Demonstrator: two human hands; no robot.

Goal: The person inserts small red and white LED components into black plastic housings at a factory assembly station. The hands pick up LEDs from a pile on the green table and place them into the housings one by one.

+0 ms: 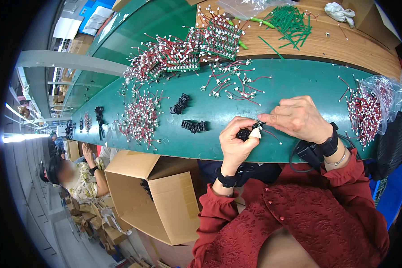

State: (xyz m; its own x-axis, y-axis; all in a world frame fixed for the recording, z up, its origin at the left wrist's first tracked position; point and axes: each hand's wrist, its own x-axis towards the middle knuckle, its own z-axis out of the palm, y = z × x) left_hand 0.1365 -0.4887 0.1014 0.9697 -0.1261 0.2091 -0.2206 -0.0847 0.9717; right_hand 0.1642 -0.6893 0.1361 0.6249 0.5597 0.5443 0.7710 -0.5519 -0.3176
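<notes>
Over the near edge of the green bench, my left hand (237, 142) is closed around a cluster of black plastic parts (243, 134). A pale cover sits on the tip of its thumb. My right hand (295, 119) meets it from the right, thumb and forefinger pinched together at the top of the cluster. What lies between those fingertips is too small to make out. A thin red wire (272, 136) with a white end sticks out beside the left thumb. Two strips of black plastic parts, one strip (180, 103) behind the other strip (194, 126), lie left of my hands.
Red-wired connectors lie in a loose group (236, 82), a left pile (140, 117) and a right pile (364, 111) by a plastic bag. Wired green boards (221, 39) stack at the back near green strips (290, 24). An open carton (174, 203) stands below; another person (87, 181) sits left.
</notes>
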